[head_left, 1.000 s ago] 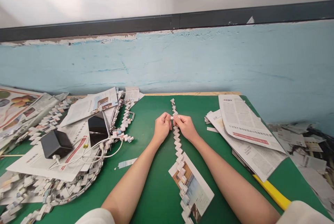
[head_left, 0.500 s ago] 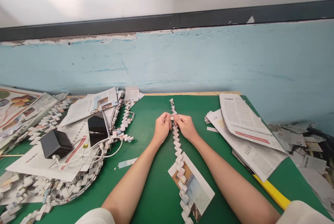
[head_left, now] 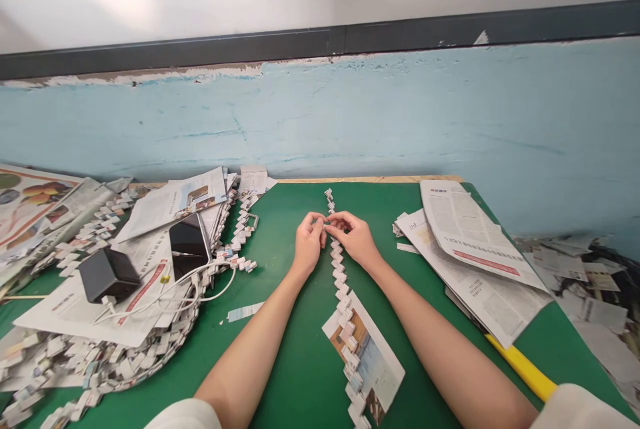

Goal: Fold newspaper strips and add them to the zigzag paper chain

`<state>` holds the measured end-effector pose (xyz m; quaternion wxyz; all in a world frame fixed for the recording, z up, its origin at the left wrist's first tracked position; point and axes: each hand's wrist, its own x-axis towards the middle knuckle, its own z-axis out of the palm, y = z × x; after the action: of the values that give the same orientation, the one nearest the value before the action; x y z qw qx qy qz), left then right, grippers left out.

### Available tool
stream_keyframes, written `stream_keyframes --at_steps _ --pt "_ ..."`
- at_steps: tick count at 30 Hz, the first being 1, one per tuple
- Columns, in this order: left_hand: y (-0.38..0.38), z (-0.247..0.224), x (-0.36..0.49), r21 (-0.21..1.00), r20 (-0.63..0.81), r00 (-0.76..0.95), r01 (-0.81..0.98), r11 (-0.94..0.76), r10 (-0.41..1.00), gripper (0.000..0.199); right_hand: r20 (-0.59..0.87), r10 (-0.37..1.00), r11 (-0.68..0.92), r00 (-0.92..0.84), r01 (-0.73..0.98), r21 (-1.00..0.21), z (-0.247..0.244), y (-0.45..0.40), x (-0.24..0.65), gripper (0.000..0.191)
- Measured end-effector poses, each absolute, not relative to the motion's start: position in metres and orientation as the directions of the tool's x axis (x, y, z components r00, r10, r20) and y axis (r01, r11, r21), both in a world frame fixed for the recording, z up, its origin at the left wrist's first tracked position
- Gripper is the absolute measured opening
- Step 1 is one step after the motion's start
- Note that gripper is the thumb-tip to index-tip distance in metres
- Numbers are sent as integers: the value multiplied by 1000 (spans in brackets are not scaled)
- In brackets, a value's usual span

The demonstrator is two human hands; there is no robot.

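A zigzag chain of folded paper runs lengthwise down the green table, its far end showing beyond my fingers. Over its upper part my left hand and my right hand meet, fingertips pinched close together. A small whitish bit of paper seems to be between them, mostly hidden by the fingers. The chain's near part lies across a printed paper piece with a picture on it.
Left are heaped paper chains, newspapers, a phone, a black box-shaped device and a white cable. Right lie folded newspapers over a yellow strip. A blue wall stands behind.
The right fingers have shifted from a close grip to a more arched pinch at the left fingertips. The white paper strip seen between the hands is now mostly hidden.
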<state>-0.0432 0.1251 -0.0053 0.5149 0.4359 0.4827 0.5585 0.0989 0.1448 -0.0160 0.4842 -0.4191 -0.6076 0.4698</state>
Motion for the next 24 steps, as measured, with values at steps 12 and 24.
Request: stream_keyframes --at_steps 12,24 --pt "126 -5 -42 980 -26 -54 -200 15 998 13 199 968 218 -154 118 -969 -13 143 98 25" --pt "123 -8 -38 986 21 -23 163 -17 1000 13 186 982 186 28 14 -983 -22 149 98 32"
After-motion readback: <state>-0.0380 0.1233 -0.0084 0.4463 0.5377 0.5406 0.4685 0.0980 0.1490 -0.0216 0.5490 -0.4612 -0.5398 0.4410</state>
